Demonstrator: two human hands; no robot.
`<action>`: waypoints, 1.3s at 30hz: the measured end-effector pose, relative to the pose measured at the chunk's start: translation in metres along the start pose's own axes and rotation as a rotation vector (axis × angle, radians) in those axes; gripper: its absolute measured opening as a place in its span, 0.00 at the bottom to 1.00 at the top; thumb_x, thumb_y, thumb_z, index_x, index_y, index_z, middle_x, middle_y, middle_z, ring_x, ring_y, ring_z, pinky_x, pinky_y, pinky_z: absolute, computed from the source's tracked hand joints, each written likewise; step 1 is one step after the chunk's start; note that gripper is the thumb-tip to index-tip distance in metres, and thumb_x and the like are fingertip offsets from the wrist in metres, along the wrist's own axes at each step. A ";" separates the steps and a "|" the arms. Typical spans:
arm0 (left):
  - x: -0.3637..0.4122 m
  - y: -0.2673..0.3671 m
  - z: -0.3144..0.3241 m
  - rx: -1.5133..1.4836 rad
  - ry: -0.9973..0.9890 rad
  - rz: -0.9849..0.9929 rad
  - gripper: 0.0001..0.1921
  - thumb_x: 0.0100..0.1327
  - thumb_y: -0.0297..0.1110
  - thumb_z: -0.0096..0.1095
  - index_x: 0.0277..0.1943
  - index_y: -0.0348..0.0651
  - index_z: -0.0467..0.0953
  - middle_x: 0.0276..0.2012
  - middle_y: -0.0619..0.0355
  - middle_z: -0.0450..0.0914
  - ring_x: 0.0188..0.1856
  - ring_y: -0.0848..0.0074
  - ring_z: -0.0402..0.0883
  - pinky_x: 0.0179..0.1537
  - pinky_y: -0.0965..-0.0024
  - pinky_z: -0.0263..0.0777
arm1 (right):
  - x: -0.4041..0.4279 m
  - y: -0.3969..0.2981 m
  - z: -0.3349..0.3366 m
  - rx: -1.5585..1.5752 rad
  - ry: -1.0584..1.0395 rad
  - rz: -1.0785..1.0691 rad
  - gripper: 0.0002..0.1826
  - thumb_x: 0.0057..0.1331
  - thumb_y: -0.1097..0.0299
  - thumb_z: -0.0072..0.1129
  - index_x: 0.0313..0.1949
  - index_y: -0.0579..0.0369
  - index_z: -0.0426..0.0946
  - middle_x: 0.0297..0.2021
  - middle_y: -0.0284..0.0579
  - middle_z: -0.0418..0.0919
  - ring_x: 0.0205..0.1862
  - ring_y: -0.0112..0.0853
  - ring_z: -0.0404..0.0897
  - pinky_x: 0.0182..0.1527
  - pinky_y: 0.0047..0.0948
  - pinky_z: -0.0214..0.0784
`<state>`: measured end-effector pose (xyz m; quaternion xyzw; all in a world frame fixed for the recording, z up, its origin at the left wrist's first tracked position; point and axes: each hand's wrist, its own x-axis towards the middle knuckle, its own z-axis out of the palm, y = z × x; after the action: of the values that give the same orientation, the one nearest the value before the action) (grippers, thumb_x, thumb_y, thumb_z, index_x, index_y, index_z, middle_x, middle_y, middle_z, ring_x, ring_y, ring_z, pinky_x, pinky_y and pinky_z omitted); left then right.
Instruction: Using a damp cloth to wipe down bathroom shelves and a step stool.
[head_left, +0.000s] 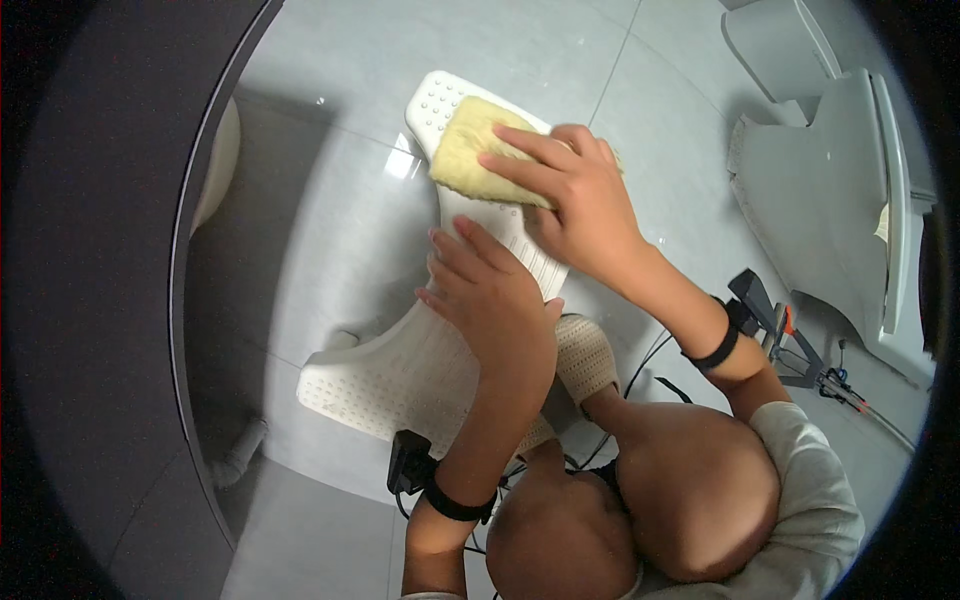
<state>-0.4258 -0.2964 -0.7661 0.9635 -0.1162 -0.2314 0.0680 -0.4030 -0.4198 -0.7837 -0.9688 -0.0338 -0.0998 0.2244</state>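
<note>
A white plastic footstool (375, 375) with raised dots and a ribbed, narrow middle stands on the tiled floor before me. My right hand (574, 184) holds a fluffy yellow cloth (480, 150) against the far end of the stool, two fingers spread over the cloth. Across the narrow middle lies my left hand (484, 292), its fingers towards the left edge and its thumb by the right edge. The undersides of both hands are hidden.
A dark countertop or cabinet edge (112, 300) runs down the left, with a grey pipe (240, 454) beneath. On the right are a white toilet (817, 180) and a grabber tool (802, 360). Woven slippers (589, 356) and black cables (649, 356) lie near the stool.
</note>
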 end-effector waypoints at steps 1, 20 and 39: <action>0.000 -0.001 -0.001 0.023 0.000 0.004 0.61 0.37 0.49 0.80 0.66 0.24 0.46 0.63 0.31 0.55 0.62 0.45 0.62 0.59 0.39 0.60 | -0.006 -0.004 -0.003 0.001 -0.028 0.052 0.26 0.47 0.79 0.55 0.47 0.44 0.80 0.54 0.33 0.75 0.44 0.38 0.71 0.45 0.35 0.62; 0.003 -0.002 0.003 0.057 -0.011 0.020 0.64 0.38 0.50 0.80 0.67 0.23 0.42 0.63 0.27 0.53 0.62 0.42 0.60 0.62 0.43 0.56 | 0.010 0.000 0.011 0.096 -0.061 0.000 0.25 0.49 0.77 0.56 0.48 0.41 0.80 0.50 0.33 0.76 0.43 0.36 0.71 0.45 0.35 0.65; 0.000 0.001 -0.001 0.050 -0.011 0.011 0.65 0.37 0.50 0.80 0.67 0.24 0.41 0.63 0.27 0.53 0.61 0.42 0.61 0.62 0.45 0.54 | 0.005 0.014 0.000 -0.020 0.037 0.061 0.27 0.47 0.80 0.55 0.49 0.41 0.80 0.51 0.36 0.76 0.43 0.38 0.72 0.45 0.35 0.67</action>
<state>-0.4254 -0.2975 -0.7655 0.9630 -0.1277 -0.2333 0.0445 -0.3966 -0.4323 -0.7882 -0.9696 0.0010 -0.1109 0.2180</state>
